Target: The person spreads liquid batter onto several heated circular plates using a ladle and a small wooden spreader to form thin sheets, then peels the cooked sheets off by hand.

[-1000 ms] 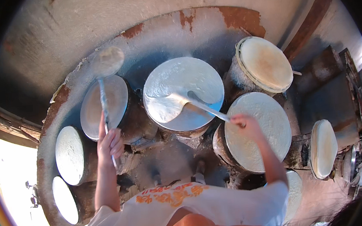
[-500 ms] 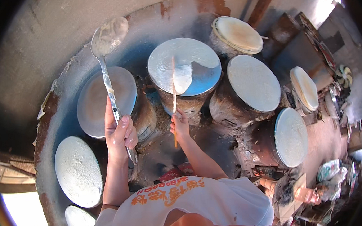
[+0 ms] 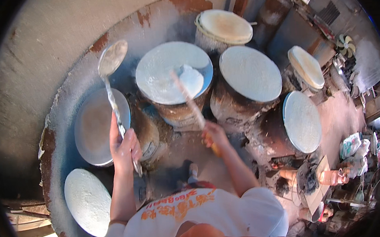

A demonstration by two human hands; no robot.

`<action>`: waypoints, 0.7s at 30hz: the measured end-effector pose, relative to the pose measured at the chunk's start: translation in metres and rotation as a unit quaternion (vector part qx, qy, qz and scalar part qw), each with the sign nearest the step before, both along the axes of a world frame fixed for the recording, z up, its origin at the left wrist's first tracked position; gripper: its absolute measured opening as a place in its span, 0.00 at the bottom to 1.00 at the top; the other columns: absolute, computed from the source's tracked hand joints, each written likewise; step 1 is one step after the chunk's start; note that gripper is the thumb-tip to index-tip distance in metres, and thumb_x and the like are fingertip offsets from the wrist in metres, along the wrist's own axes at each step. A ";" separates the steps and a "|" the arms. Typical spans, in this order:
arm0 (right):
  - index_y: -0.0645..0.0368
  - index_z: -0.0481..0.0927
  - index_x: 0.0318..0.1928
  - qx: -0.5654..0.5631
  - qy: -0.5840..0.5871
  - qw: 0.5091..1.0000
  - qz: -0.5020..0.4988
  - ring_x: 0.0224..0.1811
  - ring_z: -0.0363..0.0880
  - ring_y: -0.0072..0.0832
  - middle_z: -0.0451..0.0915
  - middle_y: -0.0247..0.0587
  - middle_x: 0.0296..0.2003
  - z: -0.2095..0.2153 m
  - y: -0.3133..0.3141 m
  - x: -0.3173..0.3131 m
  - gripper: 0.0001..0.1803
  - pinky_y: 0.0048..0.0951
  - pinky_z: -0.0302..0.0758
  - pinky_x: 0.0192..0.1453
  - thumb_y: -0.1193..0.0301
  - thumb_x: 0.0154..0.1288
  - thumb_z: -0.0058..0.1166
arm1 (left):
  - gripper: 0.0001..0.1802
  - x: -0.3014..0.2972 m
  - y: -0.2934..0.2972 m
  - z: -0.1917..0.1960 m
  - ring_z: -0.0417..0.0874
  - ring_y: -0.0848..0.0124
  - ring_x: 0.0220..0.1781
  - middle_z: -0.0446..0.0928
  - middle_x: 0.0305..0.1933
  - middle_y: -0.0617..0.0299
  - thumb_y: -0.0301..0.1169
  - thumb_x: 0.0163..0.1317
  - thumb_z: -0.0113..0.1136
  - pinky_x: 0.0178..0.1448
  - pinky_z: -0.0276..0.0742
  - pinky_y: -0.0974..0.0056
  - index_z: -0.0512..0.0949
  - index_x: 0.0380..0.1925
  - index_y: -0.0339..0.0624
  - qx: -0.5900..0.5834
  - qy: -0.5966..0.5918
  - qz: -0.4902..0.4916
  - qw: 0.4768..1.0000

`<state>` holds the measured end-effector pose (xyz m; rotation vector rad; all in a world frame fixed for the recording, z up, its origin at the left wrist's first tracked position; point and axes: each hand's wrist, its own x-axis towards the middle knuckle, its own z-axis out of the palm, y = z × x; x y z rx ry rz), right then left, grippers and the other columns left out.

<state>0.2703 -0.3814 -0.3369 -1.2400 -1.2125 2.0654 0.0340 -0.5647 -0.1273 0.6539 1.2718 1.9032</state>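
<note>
Since 0.5 s ago: stick (image 3: 189,102) tip swung right across steamer cloth (image 3: 173,72). Right hand (image 3: 213,136) fisted on its near end. Left hand (image 3: 124,149) raised, clenching ladle (image 3: 112,62), bowl far above it.

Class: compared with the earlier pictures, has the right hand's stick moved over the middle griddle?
Yes. The stick has swung from pointing left across the middle griddle to pointing up from the right hand.

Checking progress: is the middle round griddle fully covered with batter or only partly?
Partly: white batter covers most of the griddle, but a bare blue-grey strip shows along its right edge.
</note>
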 end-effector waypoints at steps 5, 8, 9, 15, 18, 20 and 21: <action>0.50 0.72 0.60 0.039 -0.009 0.999 -0.011 0.13 0.61 0.15 0.72 0.30 0.24 0.031 0.110 -0.015 0.19 0.19 0.58 0.14 0.66 0.70 0.45 | 0.35 0.011 0.050 -0.003 0.57 0.82 0.11 0.58 0.16 0.69 0.20 0.66 0.43 0.13 0.55 0.75 0.49 0.71 0.60 -0.013 -0.002 -0.053 0.999; 0.52 0.73 0.58 0.181 -0.067 0.981 0.001 0.12 0.62 0.17 0.73 0.30 0.21 0.027 0.150 -0.034 0.18 0.23 0.60 0.15 0.65 0.70 0.45 | 0.35 0.024 0.083 -0.009 0.57 0.82 0.11 0.59 0.16 0.69 0.20 0.66 0.44 0.12 0.56 0.75 0.50 0.71 0.59 -0.021 -0.005 -0.067 0.998; 0.53 0.74 0.56 0.201 -0.070 0.976 0.050 0.12 0.62 0.17 0.73 0.30 0.20 0.016 0.144 -0.035 0.17 0.24 0.61 0.15 0.65 0.70 0.45 | 0.35 0.024 0.089 -0.010 0.58 0.81 0.11 0.59 0.16 0.69 0.20 0.65 0.44 0.12 0.56 0.74 0.50 0.71 0.58 -0.033 -0.009 -0.059 0.998; 0.52 0.74 0.58 0.067 -0.040 0.996 0.049 0.12 0.60 0.16 0.71 0.29 0.20 0.019 0.123 0.057 0.17 0.21 0.59 0.14 0.66 0.70 0.46 | 0.36 0.028 0.137 -0.017 0.58 0.81 0.11 0.59 0.16 0.69 0.23 0.66 0.46 0.12 0.55 0.74 0.47 0.71 0.54 -0.107 0.001 -0.096 0.990; 0.50 0.72 0.60 0.166 -0.074 0.983 0.037 0.14 0.69 0.24 0.77 0.37 0.23 0.007 0.206 0.009 0.20 0.27 0.67 0.18 0.67 0.69 0.47 | 0.36 0.038 0.166 -0.018 0.58 0.80 0.11 0.59 0.16 0.69 0.22 0.65 0.46 0.13 0.56 0.73 0.47 0.71 0.55 -0.092 -0.035 -0.124 0.987; 0.56 0.73 0.58 0.422 -0.145 0.894 0.043 0.22 0.75 0.30 0.80 0.43 0.28 0.008 0.204 -0.033 0.19 0.31 0.73 0.28 0.68 0.67 0.48 | 0.36 0.039 0.174 -0.014 0.58 0.80 0.11 0.60 0.16 0.69 0.22 0.65 0.46 0.13 0.55 0.73 0.48 0.71 0.57 -0.106 -0.028 -0.111 0.988; 0.58 0.73 0.57 0.513 -0.203 0.833 0.044 0.27 0.78 0.34 0.81 0.46 0.31 0.021 0.192 -0.044 0.19 0.34 0.75 0.33 0.69 0.66 0.48 | 0.36 0.037 0.176 -0.008 0.59 0.81 0.11 0.60 0.17 0.69 0.22 0.65 0.46 0.13 0.55 0.73 0.48 0.71 0.57 -0.111 -0.028 -0.116 0.987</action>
